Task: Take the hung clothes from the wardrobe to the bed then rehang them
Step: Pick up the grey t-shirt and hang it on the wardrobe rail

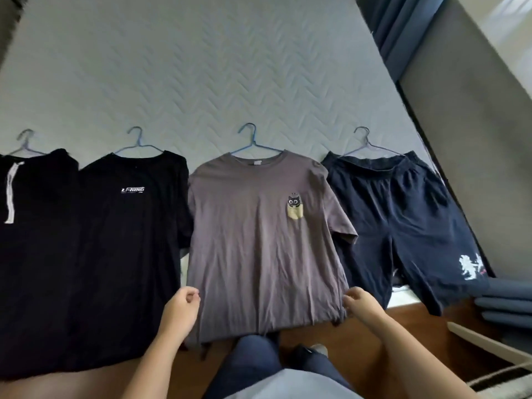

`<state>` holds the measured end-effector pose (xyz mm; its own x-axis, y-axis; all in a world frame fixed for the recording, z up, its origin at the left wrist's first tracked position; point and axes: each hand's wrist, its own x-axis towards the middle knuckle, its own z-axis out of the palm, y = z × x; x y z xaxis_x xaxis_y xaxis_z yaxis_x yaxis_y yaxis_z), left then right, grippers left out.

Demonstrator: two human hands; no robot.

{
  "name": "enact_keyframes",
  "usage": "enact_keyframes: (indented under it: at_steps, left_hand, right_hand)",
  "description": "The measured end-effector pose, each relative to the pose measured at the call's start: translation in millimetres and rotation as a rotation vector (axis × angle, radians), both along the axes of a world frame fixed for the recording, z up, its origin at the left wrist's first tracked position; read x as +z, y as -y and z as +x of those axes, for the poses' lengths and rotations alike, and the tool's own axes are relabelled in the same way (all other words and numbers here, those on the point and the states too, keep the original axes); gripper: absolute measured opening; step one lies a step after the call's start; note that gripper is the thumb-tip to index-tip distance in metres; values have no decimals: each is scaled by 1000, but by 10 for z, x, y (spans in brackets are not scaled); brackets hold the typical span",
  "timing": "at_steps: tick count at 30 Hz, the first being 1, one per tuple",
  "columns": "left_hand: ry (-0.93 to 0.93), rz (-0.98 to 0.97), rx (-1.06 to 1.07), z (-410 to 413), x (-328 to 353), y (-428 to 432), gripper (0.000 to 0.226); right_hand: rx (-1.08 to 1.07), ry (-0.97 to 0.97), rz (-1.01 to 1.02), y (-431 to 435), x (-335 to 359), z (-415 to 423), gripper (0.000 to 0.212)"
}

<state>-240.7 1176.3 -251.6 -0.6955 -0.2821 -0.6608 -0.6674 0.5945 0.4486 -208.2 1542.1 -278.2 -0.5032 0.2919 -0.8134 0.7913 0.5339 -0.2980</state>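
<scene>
Several garments on hangers lie in a row on the bed [201, 67]. From left: a black garment with a white drawstring [34, 226], a black T-shirt with white lettering [126, 240], a grey T-shirt with a cat pocket print [259, 240] on a blue hanger [250, 139], and navy shorts [403, 220]. My left hand [182, 305] pinches the grey T-shirt's lower left side. At the shirt's lower right side my right hand [359, 305] grips the fabric. The shirt's hem hangs over the bed's edge.
A wooden floor [359, 341] shows below the bed edge, with my legs [259, 361] against it. Dark blue curtains [397, 24] hang at the upper right. Folded blue-grey cloth [506, 300] and a striped rug [506, 378] lie at the right.
</scene>
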Motion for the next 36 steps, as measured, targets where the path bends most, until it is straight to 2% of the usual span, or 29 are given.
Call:
enact_keyframes:
  at_steps: [5, 12, 22, 27, 30, 33, 36]
  left_hand:
    - [37, -11, -98, -936, -239, -8, 14]
    - [92, -129, -157, -2133, -824, -114, 24]
    - [-152, -425, -280, -3723, -1770, -71, 35]
    - [-220, -444, -354, -4173, -2136, -45, 44]
    - [-215, -549, -386, -4312, -2298, -20, 38]
    - [-155, -629, -414, -4440, -2319, -38, 29]
    - [-81, -665, -509, -4540, -2218, -23, 26]
  right_hand:
    - [96, -5, -7, 219, -9, -957, 30]
    - [150, -74, 57, 5, -420, -2202, 29]
    - [160, -332, 153, -247, -1438, -3999, 34]
    - [268, -381, 226, -303, -1771, -4416, 39]
    - [334, -349, 330, -322, -1900, -4481, 35]
    - [372, -296, 346, -311, -1960, -4520, 24]
    - [424, -263, 368, -289, -1874, -4526, 22]
